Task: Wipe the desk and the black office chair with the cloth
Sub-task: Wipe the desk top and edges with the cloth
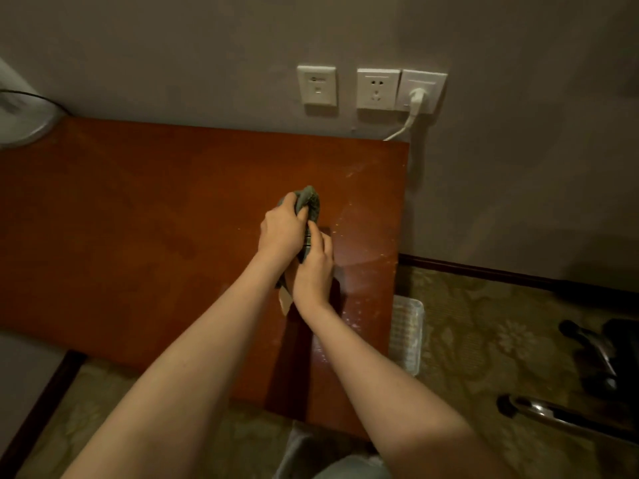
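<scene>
My left grip [281,233] is curled round the bunched upper end of the cloth [310,199]. My right grip [313,267] touches it from just below and pinches the lower part, thumb laid along the fabric. The cloth is grey-green, soft and crumpled, with a knobbly weave. It hangs over the right half of the bench [138,219]; I cannot tell whether it touches the top.

Behind everything I see a matt grey-beige wall [518,167]. The bench is a flat rectangular slab of glossy red-brown wood, with pale specks and smears near its right edge. To its right lies an olive carpet [484,323] with a woven floral pattern, edged by a dark wooden skirting board [484,269]. At the far right, the office chair [587,344] shows only curved chromed legs with black caps. A translucent ribbed plastic tray [406,335] sits on the carpet just beside the bench. Three square white socket plates [377,88] are set in the wall; the right one holds a white plug [417,97] with a trailing cable [401,129].
</scene>
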`<state>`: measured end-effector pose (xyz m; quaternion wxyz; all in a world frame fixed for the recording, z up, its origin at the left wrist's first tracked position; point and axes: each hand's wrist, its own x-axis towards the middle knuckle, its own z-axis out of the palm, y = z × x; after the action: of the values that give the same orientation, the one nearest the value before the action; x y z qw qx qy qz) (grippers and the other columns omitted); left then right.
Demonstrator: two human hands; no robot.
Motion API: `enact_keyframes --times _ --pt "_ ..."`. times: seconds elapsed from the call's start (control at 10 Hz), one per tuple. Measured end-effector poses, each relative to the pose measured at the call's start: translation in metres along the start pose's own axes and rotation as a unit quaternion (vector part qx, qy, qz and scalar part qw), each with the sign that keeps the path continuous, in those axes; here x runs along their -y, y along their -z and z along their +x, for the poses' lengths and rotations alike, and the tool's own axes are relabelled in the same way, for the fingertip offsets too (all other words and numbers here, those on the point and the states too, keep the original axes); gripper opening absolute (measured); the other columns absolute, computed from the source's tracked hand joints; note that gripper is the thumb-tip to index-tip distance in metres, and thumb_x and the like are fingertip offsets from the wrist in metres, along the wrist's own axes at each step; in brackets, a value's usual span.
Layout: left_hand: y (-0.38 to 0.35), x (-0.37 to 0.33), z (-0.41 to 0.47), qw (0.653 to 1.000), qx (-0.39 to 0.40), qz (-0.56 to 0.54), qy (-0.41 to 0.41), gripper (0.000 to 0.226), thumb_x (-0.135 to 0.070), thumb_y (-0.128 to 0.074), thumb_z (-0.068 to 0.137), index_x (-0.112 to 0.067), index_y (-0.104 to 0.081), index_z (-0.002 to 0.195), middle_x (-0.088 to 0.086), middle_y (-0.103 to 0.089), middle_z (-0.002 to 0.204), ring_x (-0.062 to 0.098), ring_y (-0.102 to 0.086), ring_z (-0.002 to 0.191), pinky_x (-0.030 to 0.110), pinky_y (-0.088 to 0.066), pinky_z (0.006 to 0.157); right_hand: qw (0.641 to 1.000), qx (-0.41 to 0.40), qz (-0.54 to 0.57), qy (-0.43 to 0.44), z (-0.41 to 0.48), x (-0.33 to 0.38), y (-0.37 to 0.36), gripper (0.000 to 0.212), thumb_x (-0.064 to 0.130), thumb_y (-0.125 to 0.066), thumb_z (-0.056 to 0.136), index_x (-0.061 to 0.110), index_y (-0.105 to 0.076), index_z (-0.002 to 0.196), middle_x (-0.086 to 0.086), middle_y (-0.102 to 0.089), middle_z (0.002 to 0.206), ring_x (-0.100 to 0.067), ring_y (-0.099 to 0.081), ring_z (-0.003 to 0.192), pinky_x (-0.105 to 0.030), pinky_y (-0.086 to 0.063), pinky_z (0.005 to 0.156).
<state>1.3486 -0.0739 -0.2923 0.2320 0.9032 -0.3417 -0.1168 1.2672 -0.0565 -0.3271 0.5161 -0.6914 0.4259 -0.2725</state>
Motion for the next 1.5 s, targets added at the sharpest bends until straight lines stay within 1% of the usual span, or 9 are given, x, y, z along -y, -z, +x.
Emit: enact_keyframes --times 0.1,0.2,0.3,0.4,0.6,0.9,1.0,1.3,1.5 --pt "0.018 0.037 0.013 1.0 -0.005 0.015 0.024 0.033 -0.027 -0.037 0.1 -0.017 -0.043 0.131 0.013 -0.061 0.111 0.032 -0.06 0.091 0.038 -0.048 0.071 0.996 0.021 -0.062 0.068 0.0 0.011 -0.039 0.049 0.009 -0.05 0.092 0.017 -0.04 0.138 -0.01 -0.041 0.138 -0.026 -0.042 0.122 -0.023 -0.031 0.091" --pt "0.031 0.075 0.03 0.998 -0.007 0.029 0.055 0.035 -0.028 -0.036 0.1 -0.017 -0.041 0.133 0.014 -0.062 0.109 0.034 -0.061 0.087 0.042 -0.053 0.072 0.992 0.02 -0.1 0.072 0.008 0.013 -0.086 0.035 0.031 -0.045 0.097 0.029 -0.048 0.131 -0.003 -0.049 0.133 -0.023 -0.049 0.12 -0.034 -0.043 0.094" --pt "0.027 0.103 0.041 0.995 0.014 0.046 0.083 0.035 -0.027 -0.035 0.101 -0.016 -0.04 0.134 0.016 -0.061 0.108 0.035 -0.06 0.089 0.042 -0.05 0.069 0.986 0.102 -0.125 0.049 0.013 0.002 -0.111 0.046 0.023 -0.045 0.097 0.026 -0.035 0.141 -0.004 -0.039 0.142 -0.024 -0.041 0.125 -0.041 -0.039 0.102" --pt "0.01 0.117 0.046 0.994 0.039 0.04 0.092 0.036 -0.026 -0.034 0.101 -0.016 -0.038 0.135 0.018 -0.061 0.109 0.036 -0.06 0.091 0.043 -0.05 0.073 0.975 0.135 -0.178 0.0 0.016 -0.008 -0.122 0.069 0.006 -0.049 0.092 0.02 -0.014 0.15 -0.006 -0.025 0.149 -0.027 -0.031 0.129 -0.038 -0.031 0.108" --pt "-0.008 0.103 0.068 0.998 0.052 0.014 0.037 0.034 -0.025 -0.033 0.101 -0.012 -0.04 0.133 0.017 -0.06 0.107 0.035 -0.058 0.092 0.036 -0.039 0.069 0.97 0.063 -0.231 -0.024 0.039 -0.015 -0.116 0.067 0.007 -0.046 0.094 0.018 -0.011 0.15 -0.007 -0.023 0.15 -0.026 -0.029 0.13 -0.033 -0.027 0.108" --pt "-0.055 0.031 0.075 0.994 0.087 -0.03 -0.053 0.033 -0.024 -0.034 0.102 -0.011 -0.042 0.131 0.016 -0.061 0.106 0.032 -0.058 0.091 0.036 -0.039 0.07 0.98 -0.031 -0.189 -0.062 0.064 -0.033 -0.045 0.048 0.015 -0.041 0.098 0.012 -0.028 0.145 -0.012 -0.034 0.143 -0.03 -0.034 0.129 -0.041 -0.03 0.107" --pt "-0.075 0.004 0.065 0.989 0.111 -0.044 -0.087 0.031 -0.024 -0.034 0.102 -0.009 -0.043 0.127 0.014 -0.06 0.096 0.033 -0.058 0.084 0.036 -0.039 0.064 0.961 -0.063 -0.261 -0.061 0.062 -0.05 -0.015 0.057 0.015 -0.043 0.098 0.016 -0.018 0.149 -0.009 -0.031 0.146 -0.026 -0.032 0.129 -0.04 -0.029 0.108" --pt "-0.127 -0.08 0.017 0.971 0.171 -0.08 -0.144 0.027 -0.023 -0.035 0.101 -0.005 -0.046 0.119 0.02 -0.062 0.098 0.036 -0.057 0.084 0.036 -0.034 0.061 0.945 -0.125 -0.28 -0.111 0.043 -0.081 0.081 0.054 0.014 -0.042 0.098 0.016 -0.023 0.148 -0.009 -0.032 0.143 -0.026 -0.031 0.127 -0.033 -0.029 0.106" --pt "-0.169 -0.109 -0.052 0.958 0.231 -0.071 -0.155 0.028 -0.022 -0.036 0.101 -0.002 -0.047 0.116 0.025 -0.061 0.105 0.039 -0.059 0.096 0.041 -0.042 0.074 0.924 -0.12 -0.323 -0.164 -0.006 -0.115 0.139 0.061 0.01 -0.051 0.092 0.016 -0.026 0.147 -0.009 -0.034 0.145 -0.025 -0.033 0.127 -0.033 -0.027 0.108"
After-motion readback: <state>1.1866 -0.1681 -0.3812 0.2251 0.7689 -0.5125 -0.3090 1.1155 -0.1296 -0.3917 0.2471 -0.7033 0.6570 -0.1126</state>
